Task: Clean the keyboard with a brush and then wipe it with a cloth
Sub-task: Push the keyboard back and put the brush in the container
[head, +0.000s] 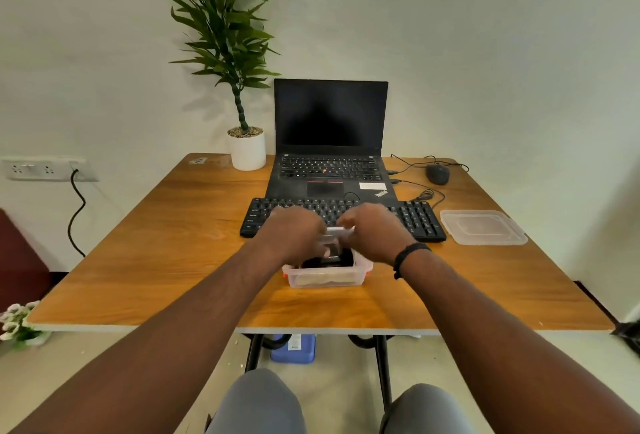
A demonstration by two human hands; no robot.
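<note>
Reaching into clear box [325,277] before keyboard [415,218]: left hand [294,232], right hand [375,231] blurred, finger grip unclear

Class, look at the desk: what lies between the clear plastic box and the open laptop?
In the head view, the black keyboard lies between the clear box and the laptop.
</note>
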